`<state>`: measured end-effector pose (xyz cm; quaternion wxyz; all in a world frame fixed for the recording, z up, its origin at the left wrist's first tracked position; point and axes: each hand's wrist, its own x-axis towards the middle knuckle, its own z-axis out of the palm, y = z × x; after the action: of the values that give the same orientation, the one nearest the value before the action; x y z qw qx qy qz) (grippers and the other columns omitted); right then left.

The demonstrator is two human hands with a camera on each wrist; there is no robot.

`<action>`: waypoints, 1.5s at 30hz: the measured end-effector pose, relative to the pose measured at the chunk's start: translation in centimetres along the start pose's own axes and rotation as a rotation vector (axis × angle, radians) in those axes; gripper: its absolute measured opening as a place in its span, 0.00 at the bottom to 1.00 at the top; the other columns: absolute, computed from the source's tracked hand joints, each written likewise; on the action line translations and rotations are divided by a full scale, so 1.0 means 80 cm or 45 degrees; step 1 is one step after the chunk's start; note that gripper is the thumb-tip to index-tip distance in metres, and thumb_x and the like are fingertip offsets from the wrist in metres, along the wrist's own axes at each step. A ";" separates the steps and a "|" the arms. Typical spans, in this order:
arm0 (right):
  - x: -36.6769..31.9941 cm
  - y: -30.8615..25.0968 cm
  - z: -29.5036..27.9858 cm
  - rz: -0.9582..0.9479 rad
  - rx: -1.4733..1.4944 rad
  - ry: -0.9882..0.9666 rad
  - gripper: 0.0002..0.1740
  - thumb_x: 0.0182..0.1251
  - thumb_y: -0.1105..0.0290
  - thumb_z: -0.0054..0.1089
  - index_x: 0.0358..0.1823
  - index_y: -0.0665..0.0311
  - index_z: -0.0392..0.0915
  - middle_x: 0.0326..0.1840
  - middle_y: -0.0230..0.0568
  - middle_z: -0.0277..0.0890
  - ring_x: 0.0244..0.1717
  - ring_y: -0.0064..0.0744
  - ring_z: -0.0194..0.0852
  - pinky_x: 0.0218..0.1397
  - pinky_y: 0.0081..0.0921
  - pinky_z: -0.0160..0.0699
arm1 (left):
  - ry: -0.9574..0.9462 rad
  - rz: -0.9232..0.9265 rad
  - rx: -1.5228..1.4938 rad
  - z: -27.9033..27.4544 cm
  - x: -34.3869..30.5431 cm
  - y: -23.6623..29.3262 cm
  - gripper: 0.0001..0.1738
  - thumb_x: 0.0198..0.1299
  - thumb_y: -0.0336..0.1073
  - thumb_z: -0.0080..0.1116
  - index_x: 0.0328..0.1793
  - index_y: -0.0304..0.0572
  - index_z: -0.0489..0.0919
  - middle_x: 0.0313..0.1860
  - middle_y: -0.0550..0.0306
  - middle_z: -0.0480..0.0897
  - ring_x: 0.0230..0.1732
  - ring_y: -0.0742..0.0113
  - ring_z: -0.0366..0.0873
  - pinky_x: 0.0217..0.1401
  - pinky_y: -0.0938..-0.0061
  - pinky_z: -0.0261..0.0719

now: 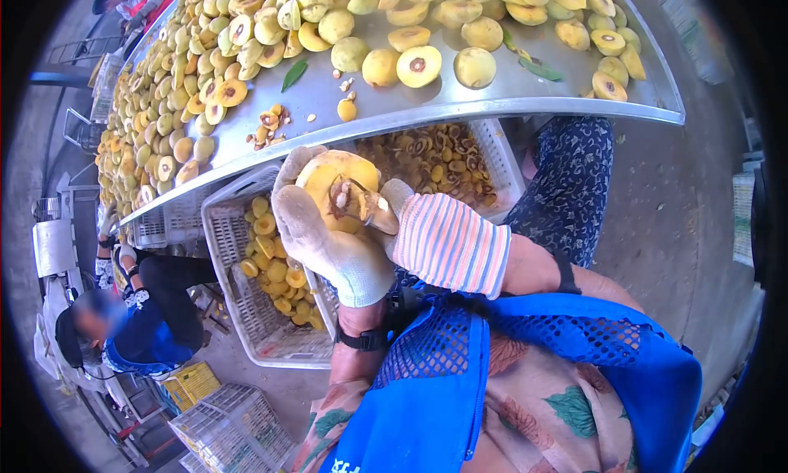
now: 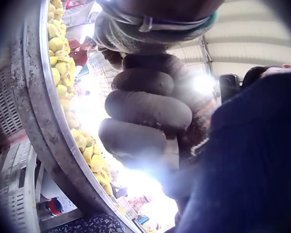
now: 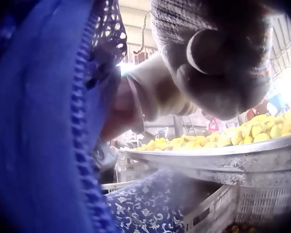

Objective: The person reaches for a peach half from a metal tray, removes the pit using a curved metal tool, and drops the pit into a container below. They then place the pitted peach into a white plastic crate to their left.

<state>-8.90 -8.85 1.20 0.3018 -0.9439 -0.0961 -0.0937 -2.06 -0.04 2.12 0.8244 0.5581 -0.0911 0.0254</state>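
In the head view my gloved left hand (image 1: 328, 243) cups a yellow peach half (image 1: 328, 178), its cut face with the brown pit cavity turned towards the right hand. My right hand (image 1: 451, 239), in a striped glove, grips a short tool (image 1: 381, 215) whose curved working end sits at the brown centre of the peach. Most of its handle is hidden in the glove; the round end of a handle (image 3: 211, 52) shows in the right wrist view. The left wrist view shows curled gloved fingers (image 2: 140, 107), with the fruit hidden behind them.
A metal table (image 1: 460, 110) heaped with peach halves (image 1: 246, 26) stands just beyond my hands. Below its edge are a white crate (image 1: 238, 325) of yellow halves and another crate (image 1: 507, 157) of brown pit scraps. Another person (image 1: 156, 325) sits at left.
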 end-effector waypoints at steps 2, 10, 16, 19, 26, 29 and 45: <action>0.001 0.009 -0.002 -0.156 0.035 -0.075 0.13 0.59 0.67 0.47 0.27 0.68 0.78 0.21 0.53 0.73 0.21 0.47 0.75 0.25 0.40 0.76 | -0.040 -0.023 0.034 -0.002 0.002 -0.001 0.33 0.63 0.58 0.47 0.54 0.29 0.69 0.41 0.47 0.78 0.42 0.61 0.78 0.46 0.69 0.79; -0.001 0.019 0.006 -0.327 -0.059 0.087 0.10 0.56 0.67 0.50 0.28 0.64 0.79 0.21 0.47 0.73 0.19 0.42 0.73 0.20 0.36 0.72 | -0.025 -0.029 0.095 0.002 0.006 -0.012 0.32 0.62 0.57 0.51 0.53 0.29 0.71 0.42 0.46 0.78 0.42 0.60 0.78 0.44 0.68 0.80; 0.002 0.024 0.017 -0.381 -0.067 0.107 0.10 0.54 0.68 0.49 0.28 0.65 0.78 0.21 0.47 0.73 0.21 0.43 0.73 0.20 0.36 0.71 | -0.025 0.066 0.233 0.002 0.006 -0.012 0.33 0.62 0.59 0.49 0.52 0.29 0.72 0.40 0.46 0.79 0.38 0.61 0.79 0.40 0.69 0.80; -0.001 0.021 0.003 -0.444 -0.404 0.028 0.10 0.54 0.69 0.49 0.28 0.67 0.77 0.20 0.45 0.72 0.21 0.41 0.72 0.21 0.35 0.70 | 0.032 0.101 0.234 0.000 0.006 -0.011 0.32 0.62 0.57 0.50 0.51 0.28 0.73 0.40 0.45 0.80 0.37 0.61 0.79 0.40 0.70 0.81; 0.007 0.020 0.015 -0.380 -0.170 -0.086 0.08 0.51 0.68 0.49 0.24 0.66 0.72 0.16 0.47 0.69 0.16 0.44 0.68 0.22 0.39 0.68 | 0.069 -0.111 0.059 0.003 0.010 0.001 0.27 0.62 0.51 0.53 0.48 0.27 0.75 0.37 0.45 0.81 0.36 0.63 0.80 0.39 0.71 0.80; 0.016 0.033 0.004 -0.807 -0.163 0.100 0.08 0.58 0.67 0.48 0.24 0.62 0.70 0.15 0.42 0.68 0.13 0.40 0.67 0.17 0.35 0.67 | 0.044 -0.104 0.102 -0.004 0.009 0.003 0.28 0.62 0.52 0.53 0.47 0.27 0.75 0.37 0.45 0.81 0.35 0.62 0.80 0.39 0.69 0.81; -0.010 0.085 0.032 -0.434 0.033 -0.296 0.10 0.64 0.66 0.50 0.42 0.63 0.72 0.28 0.42 0.77 0.27 0.34 0.78 0.34 0.30 0.78 | -0.070 -0.408 -0.429 -0.098 0.057 -0.002 0.28 0.62 0.61 0.47 0.48 0.40 0.74 0.39 0.51 0.80 0.37 0.61 0.78 0.36 0.70 0.79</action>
<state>-7.74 -12.89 -4.79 0.2808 -0.9144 -0.2898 -0.0325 3.36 6.88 -0.02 0.8966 0.4204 -0.0266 -0.1365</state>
